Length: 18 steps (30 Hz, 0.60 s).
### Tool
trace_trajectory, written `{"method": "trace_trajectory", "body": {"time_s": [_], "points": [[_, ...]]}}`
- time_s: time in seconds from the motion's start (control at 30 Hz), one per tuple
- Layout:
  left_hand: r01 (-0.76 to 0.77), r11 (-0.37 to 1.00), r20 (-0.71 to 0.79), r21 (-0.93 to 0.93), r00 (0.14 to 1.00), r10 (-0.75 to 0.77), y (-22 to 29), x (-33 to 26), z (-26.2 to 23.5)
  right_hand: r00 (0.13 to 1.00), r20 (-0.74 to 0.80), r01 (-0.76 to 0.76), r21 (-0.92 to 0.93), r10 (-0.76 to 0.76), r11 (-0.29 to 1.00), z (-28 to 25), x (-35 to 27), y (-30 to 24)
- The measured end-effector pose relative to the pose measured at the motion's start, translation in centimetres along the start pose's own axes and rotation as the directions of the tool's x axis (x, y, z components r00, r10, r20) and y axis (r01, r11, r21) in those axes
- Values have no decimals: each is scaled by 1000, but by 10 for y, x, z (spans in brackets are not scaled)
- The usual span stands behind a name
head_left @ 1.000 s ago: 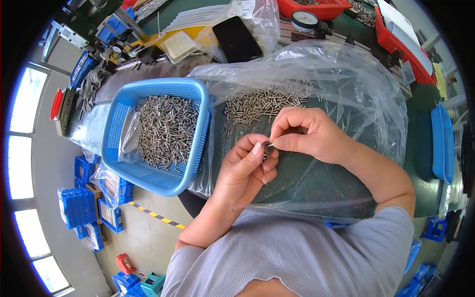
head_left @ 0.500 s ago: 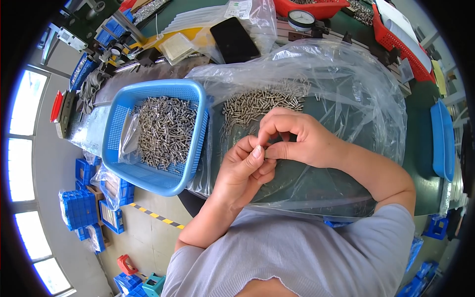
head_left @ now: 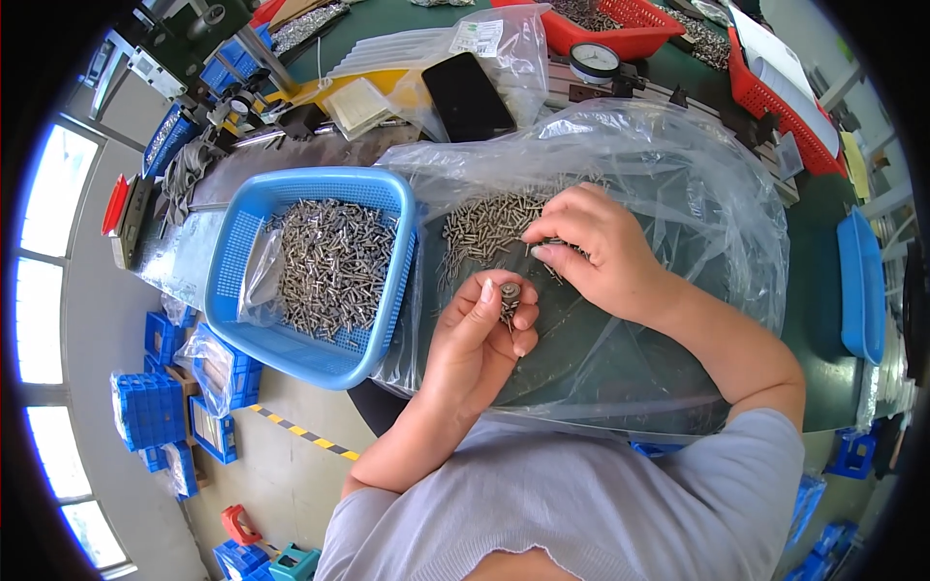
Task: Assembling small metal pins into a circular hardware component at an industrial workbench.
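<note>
My left hand is closed around a small bunch of metal screws, their heads showing between thumb and fingers. My right hand reaches forward, fingertips pinching at a loose pile of screws lying on a clear plastic bag spread over the green table. To the left stands a blue plastic basket lined with plastic and holding a heap of similar screws.
A black phone and clear bags lie behind the work spot. A dial gauge and red trays sit at the back. A blue tray is at the right edge. Blue crates stand on the floor at left.
My right hand has left my left hand and moved forward to the loose screw pile. My left hand has stayed in place with its screws.
</note>
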State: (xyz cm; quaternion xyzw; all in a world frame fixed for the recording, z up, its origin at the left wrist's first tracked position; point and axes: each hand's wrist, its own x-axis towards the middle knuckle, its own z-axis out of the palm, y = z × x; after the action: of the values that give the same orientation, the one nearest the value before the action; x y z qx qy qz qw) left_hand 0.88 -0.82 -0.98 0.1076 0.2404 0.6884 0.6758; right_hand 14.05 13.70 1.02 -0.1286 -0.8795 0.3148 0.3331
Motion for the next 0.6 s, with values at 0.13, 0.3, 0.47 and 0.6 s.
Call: {"method": "trace_trajectory", "body": {"time_s": [0.13, 0.3, 0.47, 0.6], "points": [[5, 1000, 12, -8, 1000, -5, 0, 0, -1, 997, 62, 62, -236, -48, 970, 4, 0, 4], [17, 1000, 33, -11, 999, -17, 0, 0, -2, 994, 97, 79, -322, -50, 943, 9, 0, 4], [14, 1000, 34, -11, 999, -13, 1, -1, -3, 980, 183, 131, -269, -83, 954, 9, -2, 2], [15, 1000, 40, -17, 999, -15, 0, -1, -1, 993, 118, 24, -212, 1, 977, 3, -3, 11]]}}
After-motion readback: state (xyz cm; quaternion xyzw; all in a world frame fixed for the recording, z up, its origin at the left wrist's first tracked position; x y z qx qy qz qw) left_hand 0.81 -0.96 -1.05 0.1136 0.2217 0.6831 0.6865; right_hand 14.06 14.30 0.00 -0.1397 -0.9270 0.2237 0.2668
